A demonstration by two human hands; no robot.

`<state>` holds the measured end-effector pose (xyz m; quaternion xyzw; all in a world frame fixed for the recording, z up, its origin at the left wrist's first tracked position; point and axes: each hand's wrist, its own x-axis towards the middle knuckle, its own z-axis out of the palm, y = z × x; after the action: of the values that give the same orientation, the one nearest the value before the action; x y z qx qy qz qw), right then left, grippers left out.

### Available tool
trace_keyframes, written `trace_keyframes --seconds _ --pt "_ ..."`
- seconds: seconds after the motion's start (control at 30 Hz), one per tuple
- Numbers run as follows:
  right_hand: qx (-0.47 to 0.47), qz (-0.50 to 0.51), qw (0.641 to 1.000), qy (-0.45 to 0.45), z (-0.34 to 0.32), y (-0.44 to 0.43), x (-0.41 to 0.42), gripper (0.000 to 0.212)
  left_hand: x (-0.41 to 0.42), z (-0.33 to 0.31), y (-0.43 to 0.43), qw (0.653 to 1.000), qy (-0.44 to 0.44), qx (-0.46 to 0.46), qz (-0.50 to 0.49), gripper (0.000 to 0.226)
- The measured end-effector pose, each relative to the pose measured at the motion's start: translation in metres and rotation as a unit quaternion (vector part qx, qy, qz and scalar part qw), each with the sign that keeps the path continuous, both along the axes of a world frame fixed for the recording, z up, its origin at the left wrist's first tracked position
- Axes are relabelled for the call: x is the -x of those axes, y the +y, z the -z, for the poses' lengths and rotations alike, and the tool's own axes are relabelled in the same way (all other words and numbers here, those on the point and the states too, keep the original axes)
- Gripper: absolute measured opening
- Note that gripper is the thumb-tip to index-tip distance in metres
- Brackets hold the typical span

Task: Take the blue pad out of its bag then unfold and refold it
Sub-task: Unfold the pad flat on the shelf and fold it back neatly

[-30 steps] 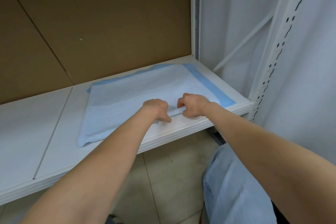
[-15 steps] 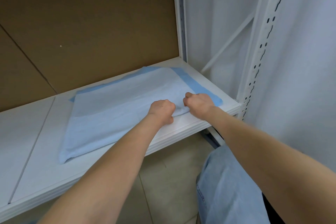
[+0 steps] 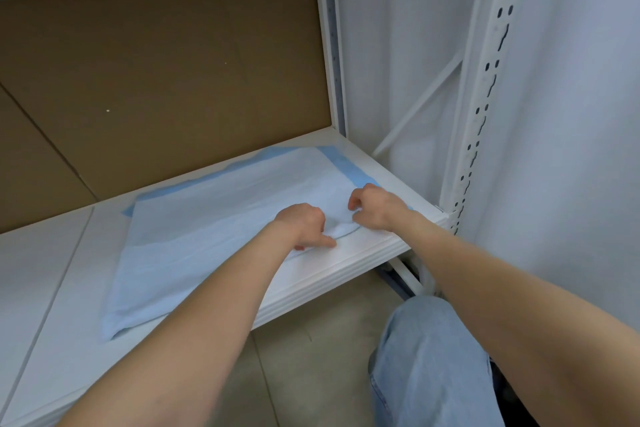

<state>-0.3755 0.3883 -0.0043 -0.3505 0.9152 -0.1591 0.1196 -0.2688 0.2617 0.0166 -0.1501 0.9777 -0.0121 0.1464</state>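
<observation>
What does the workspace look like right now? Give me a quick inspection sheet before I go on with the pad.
Surface: white shelf, flat, with a seam between its panels on the left.
Job's things: blue pad lies on the shelf, partly folded, its darker blue border showing along the back and right edges; its bag is not in view.
Clutter: nothing seen.
Hands: left hand and right hand sit close together at the pad's near edge, fingers curled, each pinching it; a small ridge of pad is lifted between them.
Cables: nothing seen.
Surroundings: brown backboard, white slotted upright, tiled floor, a knee in jeans below the shelf.
</observation>
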Motion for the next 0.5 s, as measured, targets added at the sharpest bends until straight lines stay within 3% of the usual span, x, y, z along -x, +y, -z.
trace_keyframes --seconds 0.13,0.3,0.5 --pt "0.054 0.126 0.990 0.046 -0.005 -0.004 0.011 0.036 0.009 0.004 -0.010 0.986 0.146 -0.059 -0.047 0.027" --pt "0.037 0.114 0.993 0.007 0.004 -0.030 0.016 0.045 0.024 0.021 -0.021 0.991 0.119 -0.060 -0.032 0.046" --pt "0.006 0.144 0.990 -0.008 0.015 -0.053 0.022 0.048 0.028 0.041 -0.042 0.991 0.098 -0.067 -0.069 0.048"
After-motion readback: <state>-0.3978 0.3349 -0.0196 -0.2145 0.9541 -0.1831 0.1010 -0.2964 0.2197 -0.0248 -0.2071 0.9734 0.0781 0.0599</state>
